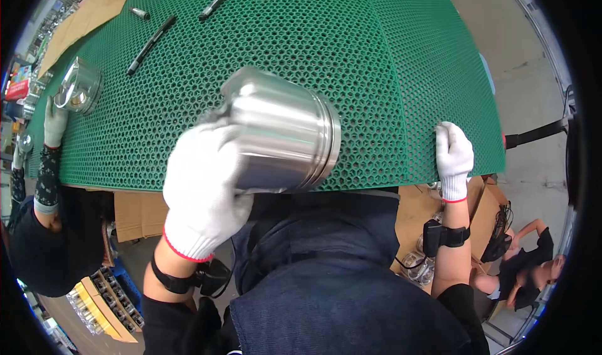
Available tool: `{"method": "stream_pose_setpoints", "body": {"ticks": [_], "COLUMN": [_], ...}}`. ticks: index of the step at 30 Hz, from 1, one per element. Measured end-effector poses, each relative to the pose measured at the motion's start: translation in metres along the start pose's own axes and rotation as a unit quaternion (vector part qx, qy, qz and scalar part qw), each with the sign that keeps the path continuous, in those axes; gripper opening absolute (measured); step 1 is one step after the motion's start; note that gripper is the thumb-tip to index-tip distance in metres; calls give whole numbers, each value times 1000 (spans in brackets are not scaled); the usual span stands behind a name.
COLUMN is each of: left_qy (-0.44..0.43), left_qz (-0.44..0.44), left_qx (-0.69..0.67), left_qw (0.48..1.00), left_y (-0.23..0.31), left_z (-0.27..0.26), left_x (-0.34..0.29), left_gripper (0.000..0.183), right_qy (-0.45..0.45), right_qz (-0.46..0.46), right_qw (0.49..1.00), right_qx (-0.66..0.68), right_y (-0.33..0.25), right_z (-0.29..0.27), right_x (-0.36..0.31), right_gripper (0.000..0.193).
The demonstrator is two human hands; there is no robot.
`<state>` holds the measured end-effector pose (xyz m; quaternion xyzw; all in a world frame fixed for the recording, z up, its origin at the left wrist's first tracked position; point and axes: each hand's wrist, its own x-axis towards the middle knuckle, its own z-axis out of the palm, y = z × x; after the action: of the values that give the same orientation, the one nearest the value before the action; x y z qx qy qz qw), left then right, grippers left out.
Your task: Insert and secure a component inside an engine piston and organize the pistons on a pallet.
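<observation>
A shiny metal piston (276, 126) is held up above the green mat by my left hand (204, 182), in a white knitted glove. The gloved fingers are closed round the piston's skirt end, and its ringed end points to the right. Its far side and some of my fingertips are hidden. Close to the mat's front right edge rests my right hand (454, 154), also gloved, with its fingers loosely extended and nothing in them. Under both hands spreads the green honeycomb mat (370, 60).
At the left, a co-worker's gloved hand (55, 122) touches another piston (80, 87). A black pen (151, 45), another pen (219, 1) and a short dark cylinder (139, 13) lie on the mat's far part. Cardboard boxes with pistons (419, 267) stand below the right edge.
</observation>
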<state>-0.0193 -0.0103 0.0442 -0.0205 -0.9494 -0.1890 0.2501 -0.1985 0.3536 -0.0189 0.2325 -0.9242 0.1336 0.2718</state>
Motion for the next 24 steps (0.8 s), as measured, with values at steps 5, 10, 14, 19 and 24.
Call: {"method": "stream_pose_setpoints", "body": {"ticks": [5, 10, 14, 19, 24], "left_qy": [154, 41, -22, -43, -52], "left_qz": [188, 12, 240, 225, 217], "left_qx": [108, -98, 24, 61, 111], "left_qw": [964, 994, 970, 972, 968], "left_y": [-35, -40, 53, 71, 78], "left_z": [11, 28, 23, 26, 27], "left_x": [15, 36, 65, 68, 59], "left_gripper": [44, 42, 41, 41, 42], "right_qy": [7, 12, -140, -258, -296], "right_qz": [4, 16, -77, 65, 103], "right_qw": [999, 992, 927, 834, 813], "right_qx": [45, 125, 341, 484, 491], "right_y": [-5, -17, -75, -103, -124], "right_z": [-8, -23, -56, -57, -59], "right_x": [-1, -8, -1, 8, 19], "right_gripper": [12, 10, 17, 22, 24]}}
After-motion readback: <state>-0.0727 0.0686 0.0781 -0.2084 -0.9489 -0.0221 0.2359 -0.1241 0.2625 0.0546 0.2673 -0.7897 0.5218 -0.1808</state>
